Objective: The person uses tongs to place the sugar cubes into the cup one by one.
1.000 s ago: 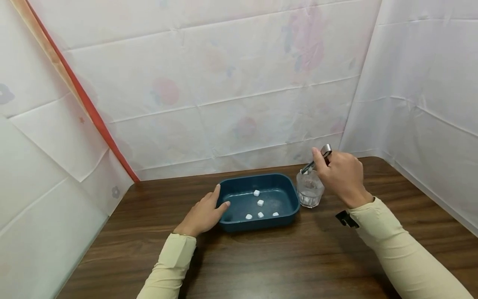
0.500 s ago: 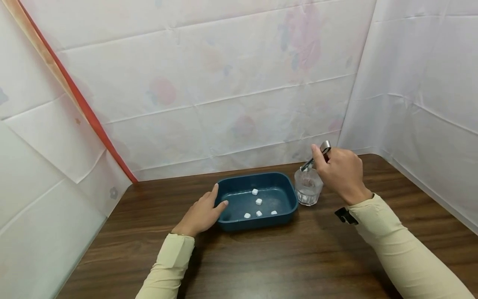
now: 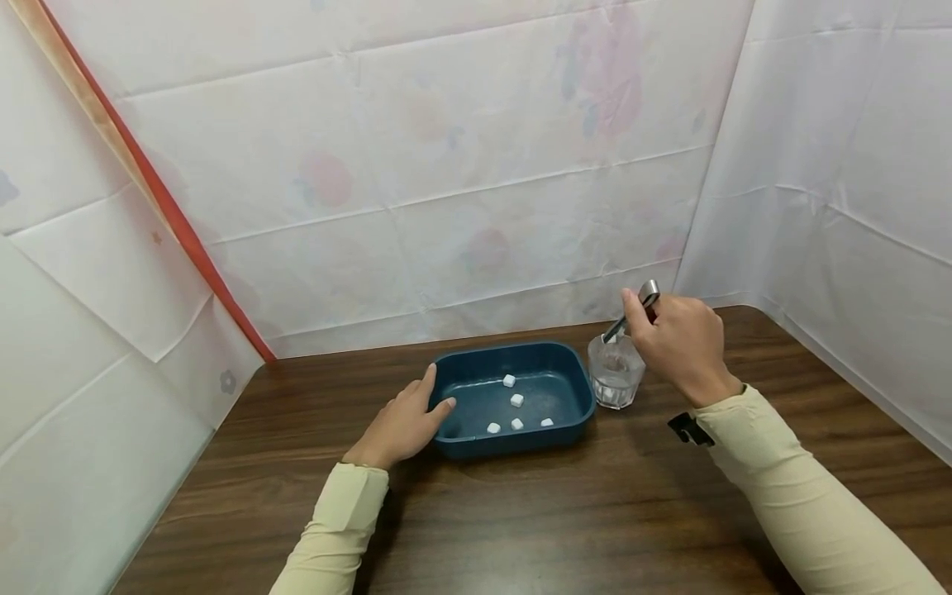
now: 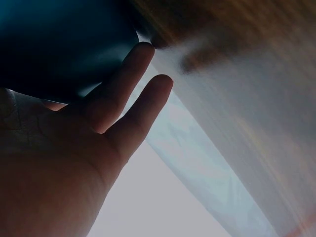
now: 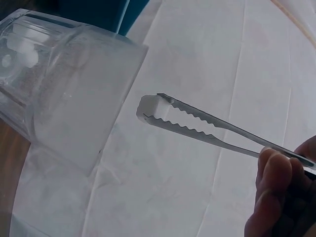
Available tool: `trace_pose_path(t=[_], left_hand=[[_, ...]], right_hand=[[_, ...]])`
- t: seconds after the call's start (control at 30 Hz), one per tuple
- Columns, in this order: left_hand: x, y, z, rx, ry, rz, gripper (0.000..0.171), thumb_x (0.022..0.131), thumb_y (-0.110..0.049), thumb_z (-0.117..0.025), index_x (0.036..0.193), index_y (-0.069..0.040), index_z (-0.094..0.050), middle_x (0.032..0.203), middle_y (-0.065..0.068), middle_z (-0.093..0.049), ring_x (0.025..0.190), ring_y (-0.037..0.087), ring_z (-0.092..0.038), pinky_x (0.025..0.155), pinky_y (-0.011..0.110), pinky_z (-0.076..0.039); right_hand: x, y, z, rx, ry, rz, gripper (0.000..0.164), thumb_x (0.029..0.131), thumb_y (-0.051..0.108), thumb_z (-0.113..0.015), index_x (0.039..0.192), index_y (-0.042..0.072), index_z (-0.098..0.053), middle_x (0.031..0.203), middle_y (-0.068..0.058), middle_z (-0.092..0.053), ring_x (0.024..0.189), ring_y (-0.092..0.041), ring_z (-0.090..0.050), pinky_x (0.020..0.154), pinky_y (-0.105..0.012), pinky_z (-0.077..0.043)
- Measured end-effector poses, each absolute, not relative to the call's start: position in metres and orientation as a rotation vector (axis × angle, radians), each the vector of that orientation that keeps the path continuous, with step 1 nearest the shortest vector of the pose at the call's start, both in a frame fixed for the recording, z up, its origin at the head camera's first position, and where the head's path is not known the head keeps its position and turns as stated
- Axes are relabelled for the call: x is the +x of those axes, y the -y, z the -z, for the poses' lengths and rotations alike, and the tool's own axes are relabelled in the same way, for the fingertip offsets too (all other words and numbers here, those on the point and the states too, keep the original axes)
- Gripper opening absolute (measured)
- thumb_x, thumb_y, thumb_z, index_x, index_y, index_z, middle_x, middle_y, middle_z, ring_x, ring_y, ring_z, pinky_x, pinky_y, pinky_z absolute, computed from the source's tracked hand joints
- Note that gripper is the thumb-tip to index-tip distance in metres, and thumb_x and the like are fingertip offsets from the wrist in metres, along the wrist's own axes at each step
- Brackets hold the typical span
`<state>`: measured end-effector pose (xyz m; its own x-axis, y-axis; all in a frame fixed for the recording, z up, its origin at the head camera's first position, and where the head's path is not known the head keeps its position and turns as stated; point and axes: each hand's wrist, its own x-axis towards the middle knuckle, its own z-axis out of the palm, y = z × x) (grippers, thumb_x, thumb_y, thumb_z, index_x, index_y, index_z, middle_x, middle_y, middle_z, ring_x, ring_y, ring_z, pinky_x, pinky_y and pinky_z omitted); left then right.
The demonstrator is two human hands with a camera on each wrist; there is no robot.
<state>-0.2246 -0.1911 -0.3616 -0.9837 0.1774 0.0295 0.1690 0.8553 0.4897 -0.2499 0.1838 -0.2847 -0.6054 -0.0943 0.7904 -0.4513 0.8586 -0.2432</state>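
Observation:
My right hand point(image 3: 682, 343) grips a pair of small metal tongs point(image 3: 625, 321) above the glass. In the right wrist view, the toothed tips of the tongs pinch a white cube point(image 5: 152, 107) just outside the mouth of the clear glass point(image 5: 79, 89). More white pieces lie in the bottom of the glass. My left hand point(image 3: 402, 421) rests against the left end of a dark blue tray point(image 3: 513, 446), its thumb over the rim. The left wrist view shows two extended fingers point(image 4: 148, 103) beside the tray's wall. Several white cubes point(image 3: 516, 401) lie scattered in the tray.
The tray and the glass point(image 3: 616, 376) stand close side by side on a dark wood table point(image 3: 513, 529). White patterned sheets point(image 3: 446, 182) rise behind the table and along both sides. A red strip point(image 3: 186, 231) slants down at the back left.
The tongs' tips dip slightly lower towards the glass's mouth. My left hand stays on the tray, and the cubes in the tray keep their places. The view shifts slightly.

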Motion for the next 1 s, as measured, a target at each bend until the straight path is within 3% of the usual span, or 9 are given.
trace_pose_path(t=[1.0], left_hand=[[-0.222, 0.189, 0.357, 0.265, -3.001, -0.786, 0.078, 0.103, -0.046, -0.05, 0.161, -0.007, -0.015, 0.157, 0.021, -0.035, 0.14, 0.037, -0.04, 0.109, 0.058, -0.036]], right_hand=[[-0.257, -0.182, 0.296, 0.365, 2.307, -0.544, 0.056, 0.101, 0.035, -0.054, 0.051, 0.017, -0.037, 0.046, 0.001, -0.035, 0.041, -0.022, -0.042, 0.038, -0.035, -0.029]])
